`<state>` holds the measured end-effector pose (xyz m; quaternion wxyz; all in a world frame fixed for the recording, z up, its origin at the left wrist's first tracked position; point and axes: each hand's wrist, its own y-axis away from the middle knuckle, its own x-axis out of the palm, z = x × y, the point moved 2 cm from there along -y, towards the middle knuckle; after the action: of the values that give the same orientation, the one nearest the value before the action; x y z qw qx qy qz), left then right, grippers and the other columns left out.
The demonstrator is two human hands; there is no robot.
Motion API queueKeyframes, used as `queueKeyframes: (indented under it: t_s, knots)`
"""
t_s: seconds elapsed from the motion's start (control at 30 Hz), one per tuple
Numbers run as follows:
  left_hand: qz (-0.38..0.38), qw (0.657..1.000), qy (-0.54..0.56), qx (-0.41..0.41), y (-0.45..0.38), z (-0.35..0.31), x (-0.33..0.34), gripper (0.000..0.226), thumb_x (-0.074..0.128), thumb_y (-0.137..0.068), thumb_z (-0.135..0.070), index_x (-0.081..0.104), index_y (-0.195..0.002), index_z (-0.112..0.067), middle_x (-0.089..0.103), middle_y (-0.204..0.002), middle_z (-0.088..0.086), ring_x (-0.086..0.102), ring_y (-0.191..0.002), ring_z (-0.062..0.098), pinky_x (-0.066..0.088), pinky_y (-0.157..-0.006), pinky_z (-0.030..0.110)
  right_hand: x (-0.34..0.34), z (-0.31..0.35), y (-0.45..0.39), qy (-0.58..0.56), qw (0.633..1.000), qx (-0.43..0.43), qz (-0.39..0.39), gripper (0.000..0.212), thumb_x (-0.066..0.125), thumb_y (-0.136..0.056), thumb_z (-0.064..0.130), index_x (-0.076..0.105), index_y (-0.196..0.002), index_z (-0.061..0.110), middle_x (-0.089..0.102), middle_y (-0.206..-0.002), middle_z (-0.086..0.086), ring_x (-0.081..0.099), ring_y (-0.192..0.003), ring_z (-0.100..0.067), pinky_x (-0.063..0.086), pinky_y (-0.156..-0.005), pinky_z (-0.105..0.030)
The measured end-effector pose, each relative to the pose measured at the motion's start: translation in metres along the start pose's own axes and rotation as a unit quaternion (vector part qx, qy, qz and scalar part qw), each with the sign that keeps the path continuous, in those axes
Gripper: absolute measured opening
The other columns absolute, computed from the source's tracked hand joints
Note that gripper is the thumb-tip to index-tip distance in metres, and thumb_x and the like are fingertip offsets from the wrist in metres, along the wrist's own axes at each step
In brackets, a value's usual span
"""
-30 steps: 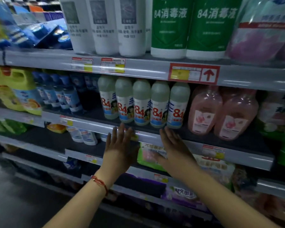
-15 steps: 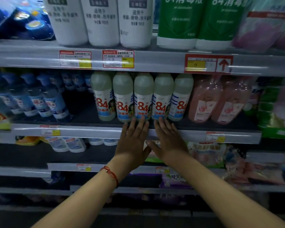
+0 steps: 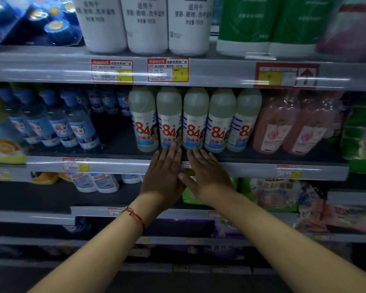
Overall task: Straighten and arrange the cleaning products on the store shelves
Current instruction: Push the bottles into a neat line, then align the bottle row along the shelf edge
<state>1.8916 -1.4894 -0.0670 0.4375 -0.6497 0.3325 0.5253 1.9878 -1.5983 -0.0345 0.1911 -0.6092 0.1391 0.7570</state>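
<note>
- Head view: five pale disinfectant bottles (image 3: 193,119) marked "84" stand upright in one touching row on the middle shelf (image 3: 114,166), near its front edge.
- Left hand (image 3: 164,176), fingers straight and together, lies over the shelf edge just below the row; its fingertips (image 3: 173,145) reach the base of the second bottle from the left and seem to touch it.
- Right hand (image 3: 205,174) is flat too, fingers straight and slightly spread, just beside the left hand, fingertips at the foot of the third bottle; neither hand holds anything.
- One red string bracelet (image 3: 135,217) circles the left wrist.
- Left of the row, past a dark gap, four blue spray bottles (image 3: 57,123) lean in a front line, with more behind them, blurred.
- Right of the row stand two pink bottles (image 3: 294,125), touching each other.
- Above the row, on the upper shelf, are three white bottles (image 3: 146,24) and two green ones (image 3: 268,24).
- Three price tags (image 3: 167,69) sit on the upper shelf's grey front strip.
- Below the row, dim lower shelves hold soft packs (image 3: 273,193) and small bottles lying down.
</note>
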Motion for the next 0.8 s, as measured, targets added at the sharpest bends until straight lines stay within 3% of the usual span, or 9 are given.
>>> queueKeyframes:
  t_s: [0.13, 0.2, 0.3, 0.4, 0.53, 0.63, 0.7, 0.8]
  knots:
    - [-0.039, 0.999, 0.009, -0.006, 0.012, 0.01, -0.006, 0.08, 0.033, -0.091, -0.047, 0.037, -0.153, 0.003, 0.029, -0.162, 0.025, 0.028, -0.151, 0.042, 0.008, -0.125, 0.043, -0.001, 0.006, 0.003, -0.021, 0.999, -0.026, -0.012, 0.074, 0.033, -0.103, 0.057, 0.009, -0.162, 0.018, 0.003, -0.17, 0.001, 0.0, -0.156, -0.014, -0.004, -0.125, -0.03]
    - [-0.06, 0.998, 0.01, -0.025, 0.02, 0.022, -0.006, 0.081, 0.039, -0.091, -0.049, 0.04, -0.151, 0.005, 0.031, -0.16, 0.028, 0.029, -0.149, 0.042, 0.011, -0.124, 0.046, 0.002, 0.01, 0.003, -0.031, 0.998, -0.042, -0.019, 0.074, 0.032, -0.103, 0.058, 0.01, -0.162, 0.019, 0.003, -0.17, 0.002, -0.001, -0.156, -0.013, -0.005, -0.125, -0.029]
    - [-0.028, 0.996, 0.022, -0.081, 0.026, 0.038, -0.006, 0.095, 0.017, -0.088, -0.065, 0.018, -0.16, -0.004, 0.002, -0.168, 0.018, 0.007, -0.157, 0.034, -0.004, -0.125, 0.039, 0.005, 0.019, -0.006, -0.023, 0.998, -0.057, 0.004, 0.073, 0.031, -0.103, 0.057, 0.009, -0.162, 0.02, 0.002, -0.17, 0.002, -0.001, -0.156, -0.013, -0.003, -0.126, -0.03]
    - [-0.012, 0.996, 0.035, -0.078, 0.023, 0.042, -0.008, 0.098, -0.003, -0.08, -0.067, -0.003, -0.161, -0.012, -0.023, -0.162, 0.004, -0.018, -0.153, 0.018, -0.016, -0.121, 0.033, 0.007, 0.03, -0.015, -0.003, 0.998, -0.064, 0.023, 0.069, 0.03, -0.105, 0.054, 0.008, -0.162, 0.02, 0.002, -0.17, 0.002, 0.0, -0.156, -0.014, -0.001, -0.126, -0.032]
    - [0.009, 0.997, 0.0, -0.077, 0.021, 0.044, -0.016, 0.095, -0.005, -0.082, -0.062, 0.0, -0.162, -0.011, -0.013, -0.169, 0.009, -0.007, -0.158, 0.024, -0.019, -0.118, 0.032, 0.006, 0.042, -0.023, -0.002, 0.998, -0.047, 0.032, 0.069, 0.03, -0.106, 0.051, 0.005, -0.162, 0.02, -0.002, -0.17, 0.002, -0.003, -0.156, -0.014, -0.002, -0.126, -0.033]
    - [0.043, 0.995, -0.027, -0.085, 0.016, 0.046, -0.021, 0.077, 0.022, -0.104, -0.054, -0.003, -0.162, -0.012, -0.015, -0.17, 0.008, -0.01, -0.158, 0.024, -0.018, -0.119, 0.034, 0.007, 0.045, -0.025, -0.005, 0.998, -0.05, 0.033, 0.07, 0.03, -0.106, 0.05, 0.003, -0.161, 0.018, -0.003, -0.17, 0.0, -0.005, -0.156, -0.015, -0.007, -0.125, -0.031]
    - [0.077, 0.992, -0.036, -0.091, 0.02, 0.049, -0.022, 0.079, 0.035, -0.105, -0.049, -0.005, -0.162, -0.012, -0.016, -0.17, 0.008, -0.01, -0.158, 0.025, -0.016, -0.121, 0.038, 0.008, 0.047, -0.024, -0.018, 0.998, -0.052, 0.035, 0.073, 0.032, -0.105, 0.053, 0.002, -0.162, 0.017, -0.004, -0.17, -0.001, -0.006, -0.156, -0.016, -0.008, -0.124, -0.031]
    - [0.058, 0.992, -0.043, -0.1, 0.045, 0.058, -0.03, 0.079, 0.036, -0.097, -0.053, 0.024, -0.16, -0.006, 0.014, -0.168, 0.018, 0.023, -0.154, 0.036, 0.012, -0.123, 0.05, 0.005, 0.054, -0.016, -0.051, 0.995, -0.068, 0.042, 0.081, 0.036, -0.101, 0.059, -0.003, -0.162, 0.021, -0.009, -0.17, 0.001, -0.009, -0.156, -0.015, -0.006, -0.126, -0.033]
